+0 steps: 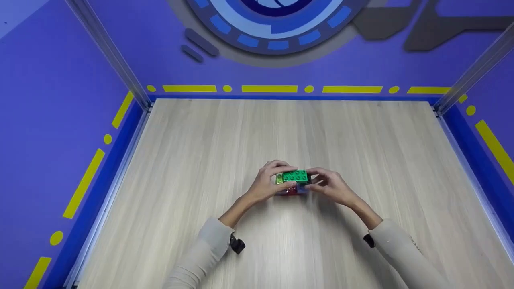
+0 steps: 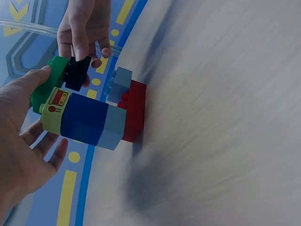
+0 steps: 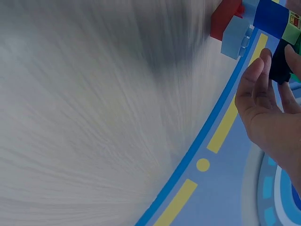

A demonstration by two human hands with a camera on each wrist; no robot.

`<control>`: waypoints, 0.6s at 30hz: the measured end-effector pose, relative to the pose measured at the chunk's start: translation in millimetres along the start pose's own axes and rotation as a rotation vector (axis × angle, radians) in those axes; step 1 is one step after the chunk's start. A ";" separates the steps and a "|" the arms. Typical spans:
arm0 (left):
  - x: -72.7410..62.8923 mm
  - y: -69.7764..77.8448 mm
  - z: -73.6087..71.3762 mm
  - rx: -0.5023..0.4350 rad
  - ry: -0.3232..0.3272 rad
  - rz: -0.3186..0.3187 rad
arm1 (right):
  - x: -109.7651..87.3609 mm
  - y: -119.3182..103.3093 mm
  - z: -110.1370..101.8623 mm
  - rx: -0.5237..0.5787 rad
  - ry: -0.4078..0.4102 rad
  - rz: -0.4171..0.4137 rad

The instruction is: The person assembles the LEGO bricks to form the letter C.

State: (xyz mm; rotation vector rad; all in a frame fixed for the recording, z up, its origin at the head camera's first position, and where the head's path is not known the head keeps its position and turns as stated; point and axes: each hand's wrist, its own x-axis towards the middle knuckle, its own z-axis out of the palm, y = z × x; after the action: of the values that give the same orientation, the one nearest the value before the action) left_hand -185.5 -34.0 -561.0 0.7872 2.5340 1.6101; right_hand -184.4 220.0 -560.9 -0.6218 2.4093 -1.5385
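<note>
A stack of toy building bricks stands on the table between both hands. A green brick lies across its top, and my left hand grips this brick between thumb and fingers. Beneath its free end is a black brick, pinched by my right hand. The other end of the green brick is over a yellow-green brick with a printed panel. Below that come a dark blue brick and a light blue brick. A red brick forms the base, bearing a second light blue brick.
The wood-grain table extends around the stack. Blue printed panels with yellow marks stand along the back and sides, joined by metal posts at the corners. Dark straps show at the sleeve cuffs.
</note>
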 end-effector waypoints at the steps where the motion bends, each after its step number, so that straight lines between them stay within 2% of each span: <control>1: 1.1 0.6 -0.1 0.012 -0.001 0.006 | 0.1 -0.1 -0.1 -0.004 0.004 0.002; 7: 6.6 2.2 -1.1 0.091 0.001 0.031 | -0.8 2.4 1.9 -0.014 0.029 -0.016; 11: 9.8 5.6 -2.9 0.145 -0.012 0.040 | -3.3 7.5 6.0 0.029 0.051 -0.069; 18: 14.7 9.9 -6.4 0.237 -0.055 0.097 | -8.1 14.4 12.9 0.075 0.116 -0.171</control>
State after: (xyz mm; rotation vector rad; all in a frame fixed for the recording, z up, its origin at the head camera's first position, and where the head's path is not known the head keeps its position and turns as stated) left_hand -196.3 -29.6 -546.1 0.9738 2.7191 1.3055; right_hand -175.4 218.5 -579.8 -0.7598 2.4232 -1.7700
